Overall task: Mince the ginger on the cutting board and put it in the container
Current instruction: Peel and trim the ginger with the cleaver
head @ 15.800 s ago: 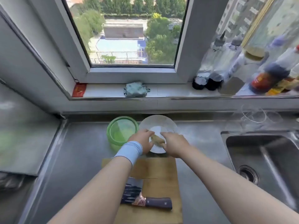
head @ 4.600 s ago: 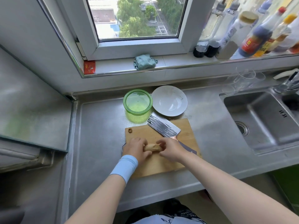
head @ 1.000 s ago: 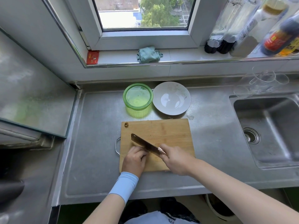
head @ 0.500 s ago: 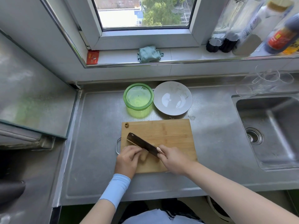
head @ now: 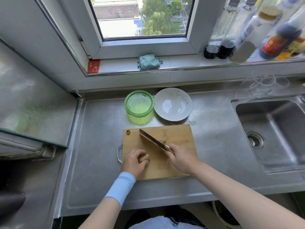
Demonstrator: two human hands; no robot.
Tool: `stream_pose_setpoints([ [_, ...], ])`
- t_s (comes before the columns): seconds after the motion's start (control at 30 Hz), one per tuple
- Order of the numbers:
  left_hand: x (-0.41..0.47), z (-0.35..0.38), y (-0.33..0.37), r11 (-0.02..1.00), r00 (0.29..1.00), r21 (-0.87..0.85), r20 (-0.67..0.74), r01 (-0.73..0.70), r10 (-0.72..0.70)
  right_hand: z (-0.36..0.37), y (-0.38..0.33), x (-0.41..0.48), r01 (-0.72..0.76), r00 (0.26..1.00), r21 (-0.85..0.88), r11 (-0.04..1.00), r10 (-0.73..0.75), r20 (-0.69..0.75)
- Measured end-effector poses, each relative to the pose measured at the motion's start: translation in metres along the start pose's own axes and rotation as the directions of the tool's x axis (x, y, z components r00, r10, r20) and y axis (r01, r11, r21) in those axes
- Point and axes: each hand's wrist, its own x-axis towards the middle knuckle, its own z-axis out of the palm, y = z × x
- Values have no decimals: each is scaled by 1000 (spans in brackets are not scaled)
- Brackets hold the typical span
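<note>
A wooden cutting board (head: 178,133) lies on the steel counter. My left hand (head: 134,161) holds a tan piece of ginger (head: 145,157) at the board's near left. My right hand (head: 182,158) grips the handle of a cleaver (head: 152,140), whose blade points up-left over the board, away from the held ginger. A small ginger piece (head: 162,141) lies just right of the blade. A tiny scrap (head: 128,132) sits at the board's far left corner. The green container (head: 139,104) stands behind the board, empty.
A white plate (head: 173,104) sits right of the container. The sink (head: 272,133) is at the right, with clear glasses (head: 264,86) behind it. Bottles (head: 257,30) and a folded green cloth (head: 148,61) are on the windowsill. A raised steel surface (head: 33,104) is at the left.
The cleaver has shifted up and to the right, away from my left hand. My left hand has drawn the ginger toward the board's near left. A cut piece now lies beside the blade.
</note>
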Motion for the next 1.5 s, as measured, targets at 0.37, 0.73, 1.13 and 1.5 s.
stream_pose_setpoints([
  [0.37,-3,-17,3,971,901,91,-364,-219,237,11,-7,-5,40,992,-158,987,-57,-111],
  [0.73,100,-32,94,743,874,550,477,-382,96,-8,1,-6,266,922,-404,875,-353,-159],
  [1.13,110,-44,79,876,947,404,280,-264,157,-15,18,23,400,847,-467,789,-512,-141],
  [1.5,88,-84,24,981,997,182,-34,71,-66,6,38,17,136,966,-333,933,-200,-164],
])
